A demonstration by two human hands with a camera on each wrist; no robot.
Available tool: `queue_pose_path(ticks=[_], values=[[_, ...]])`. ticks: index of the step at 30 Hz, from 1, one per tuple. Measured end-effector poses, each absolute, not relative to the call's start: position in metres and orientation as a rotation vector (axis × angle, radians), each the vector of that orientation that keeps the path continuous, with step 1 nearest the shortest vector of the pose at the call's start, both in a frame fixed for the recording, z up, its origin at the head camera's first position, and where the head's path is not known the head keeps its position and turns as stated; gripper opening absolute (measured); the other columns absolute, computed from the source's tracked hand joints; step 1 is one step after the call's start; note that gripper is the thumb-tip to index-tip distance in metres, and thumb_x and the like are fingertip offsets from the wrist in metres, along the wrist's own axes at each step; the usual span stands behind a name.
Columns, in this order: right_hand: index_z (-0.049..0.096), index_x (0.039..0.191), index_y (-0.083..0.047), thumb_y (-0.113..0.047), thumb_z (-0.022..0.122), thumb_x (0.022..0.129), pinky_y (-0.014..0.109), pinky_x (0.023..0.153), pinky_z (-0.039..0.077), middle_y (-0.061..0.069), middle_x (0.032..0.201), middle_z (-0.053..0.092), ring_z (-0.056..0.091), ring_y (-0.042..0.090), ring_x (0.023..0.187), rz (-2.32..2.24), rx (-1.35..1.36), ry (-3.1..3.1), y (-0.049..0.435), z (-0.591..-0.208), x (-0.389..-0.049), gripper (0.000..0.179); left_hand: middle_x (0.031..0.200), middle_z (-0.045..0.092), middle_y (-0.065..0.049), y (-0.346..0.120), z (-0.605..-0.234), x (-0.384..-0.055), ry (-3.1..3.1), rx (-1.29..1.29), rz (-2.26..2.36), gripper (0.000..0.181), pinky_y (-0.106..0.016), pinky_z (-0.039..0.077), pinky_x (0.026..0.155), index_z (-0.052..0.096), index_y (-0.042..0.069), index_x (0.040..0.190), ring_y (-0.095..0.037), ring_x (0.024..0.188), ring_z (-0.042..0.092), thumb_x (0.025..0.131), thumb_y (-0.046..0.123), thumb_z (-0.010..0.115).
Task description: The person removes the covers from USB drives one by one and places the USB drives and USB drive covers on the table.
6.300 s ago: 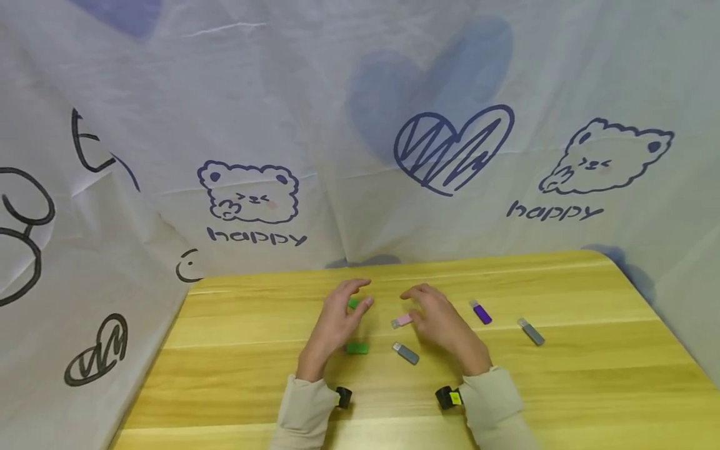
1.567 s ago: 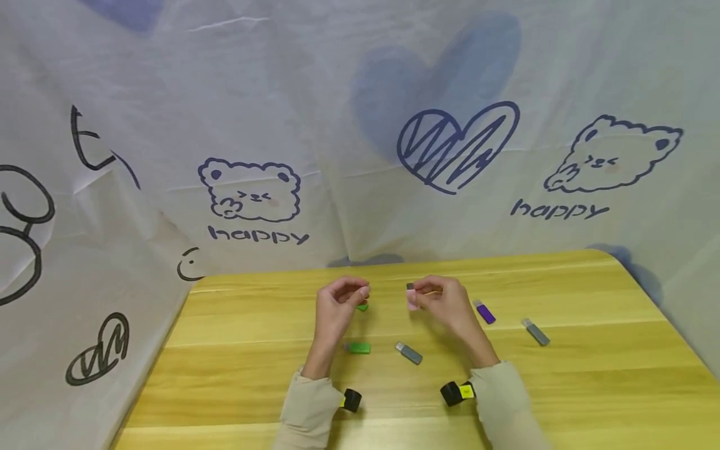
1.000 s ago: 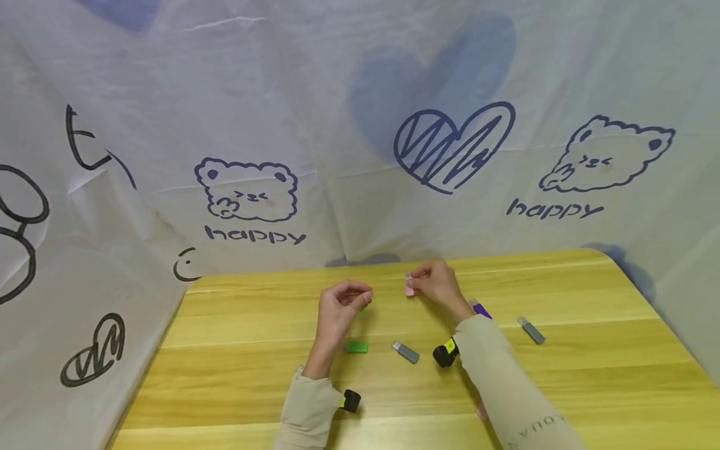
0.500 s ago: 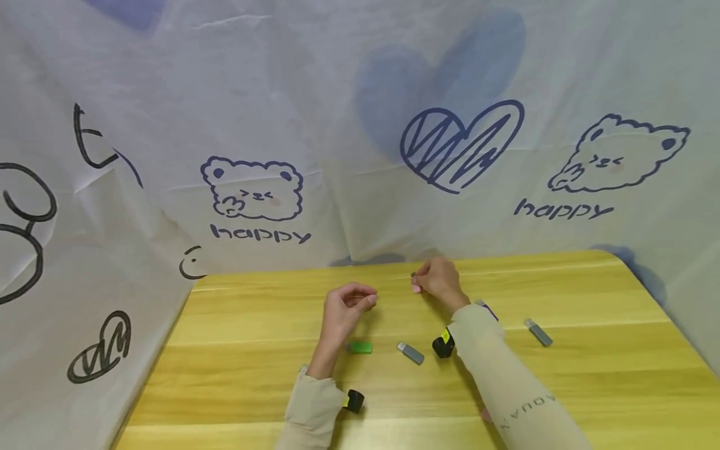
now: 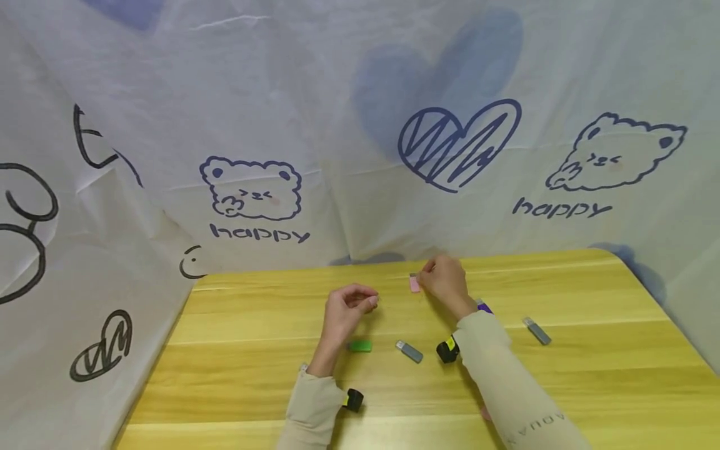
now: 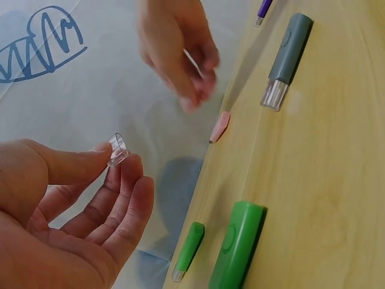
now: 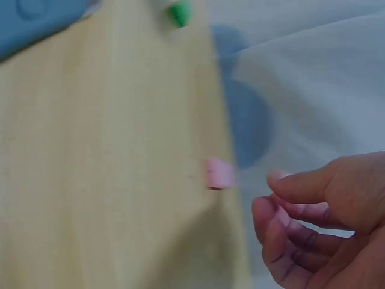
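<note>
Between thumb and fingertips, my left hand [image 5: 345,312] pinches a small clear cap [image 6: 118,150], seen best in the left wrist view. A pink USB stick [image 5: 414,283] lies uncapped near the table's back edge. Just right of it is my right hand [image 5: 445,280], raised off the table with its fingers loosely bent and nothing held; the right wrist view shows a gap between thumb and fingers. Nearer the front lie a green USB stick [image 5: 361,345] and a grey one [image 5: 409,351]. A second green stick [image 6: 190,247] shows in the left wrist view, hidden in the head view.
A purple USB stick [image 5: 484,307] is partly covered by the right sleeve. Further right lies another grey USB stick [image 5: 537,330]. Some pink thing [image 5: 485,413] peeks out under the right forearm. Behind the wooden table [image 5: 236,350] hangs a white cloth [image 5: 349,206] with drawings.
My right hand carried the pink USB stick to the back of the table, let go of it and drew slightly away. The left hand, with the cap, stays nearly still.
</note>
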State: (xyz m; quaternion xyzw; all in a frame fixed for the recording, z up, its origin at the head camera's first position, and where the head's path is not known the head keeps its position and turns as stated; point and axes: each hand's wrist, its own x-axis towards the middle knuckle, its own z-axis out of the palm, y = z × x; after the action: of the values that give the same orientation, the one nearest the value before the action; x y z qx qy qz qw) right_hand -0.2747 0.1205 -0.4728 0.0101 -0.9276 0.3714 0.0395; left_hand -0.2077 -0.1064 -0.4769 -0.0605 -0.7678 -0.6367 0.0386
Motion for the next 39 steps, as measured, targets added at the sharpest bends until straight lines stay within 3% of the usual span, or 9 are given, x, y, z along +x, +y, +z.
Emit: queue_pose_path(ticks=[3,6,10,13,26,39], values=[[0.074,0.09,0.0,-0.015,0.076,0.093,0.043,0.068,0.056,0.013,0.087,0.074,0.068,0.027,0.073,1.186,0.042,-2.796,0.129,-0.459,-0.262,0.015,0.092,0.074,-0.023,-0.105,-0.477,-0.209,-2.352,-0.207,-1.955,0.006,-0.05,0.062,0.078,0.075,-0.008,0.096,-0.04,0.084,0.072,0.091,-0.006,0.074],[0.073,0.102,0.002,-0.018,0.074,0.095,0.042,0.066,0.055,0.014,0.09,0.073,0.068,0.027,0.076,1.203,0.065,-2.782,0.139,-0.447,-0.247,0.021,0.092,0.074,-0.023,-0.104,-0.478,-0.21,-2.371,-0.231,-1.935,0.006,-0.051,0.062,0.078,0.075,-0.008,0.097,-0.042,0.085,0.072,0.091,-0.006,0.073],[0.066,0.125,0.003,-0.02,0.073,0.097,0.037,0.063,0.052,0.015,0.095,0.073,0.067,0.026,0.077,1.222,0.095,-2.812,0.156,-0.437,-0.225,0.037,0.089,0.075,-0.018,-0.1,-0.481,-0.212,-2.451,-0.267,-1.832,0.005,-0.036,0.062,0.072,0.075,-0.006,0.095,-0.032,0.08,0.073,0.091,-0.004,0.074],[0.06,0.133,0.002,-0.021,0.071,0.098,0.036,0.063,0.052,0.015,0.098,0.073,0.066,0.024,0.077,1.239,0.107,-2.849,0.169,-0.435,-0.209,0.043,0.086,0.075,-0.014,-0.095,-0.483,-0.216,-2.53,-0.307,-1.736,0.004,-0.025,0.058,0.066,0.076,-0.005,0.093,-0.023,0.075,0.071,0.091,-0.002,0.075],[0.066,0.125,0.0,-0.016,0.066,0.099,0.04,0.074,0.055,0.022,0.113,0.069,0.067,0.039,0.104,1.267,0.027,-2.883,0.216,-0.432,-0.189,0.03,0.087,0.074,-0.008,-0.063,-0.478,-0.266,-2.766,-0.347,-1.452,0.004,-0.025,0.052,0.067,0.078,0.003,0.088,-0.014,0.075,0.063,0.089,-0.001,0.076],[0.066,0.124,0.003,-0.016,0.066,0.101,0.044,0.077,0.056,0.025,0.113,0.069,0.066,0.041,0.103,1.274,-0.017,-2.858,0.249,-0.437,-0.181,0.03,0.084,0.076,-0.007,-0.053,-0.488,-0.295,-2.922,-0.409,-1.237,0.004,-0.023,0.051,0.068,0.079,0.002,0.083,-0.011,0.073,0.06,0.087,0.001,0.08]])
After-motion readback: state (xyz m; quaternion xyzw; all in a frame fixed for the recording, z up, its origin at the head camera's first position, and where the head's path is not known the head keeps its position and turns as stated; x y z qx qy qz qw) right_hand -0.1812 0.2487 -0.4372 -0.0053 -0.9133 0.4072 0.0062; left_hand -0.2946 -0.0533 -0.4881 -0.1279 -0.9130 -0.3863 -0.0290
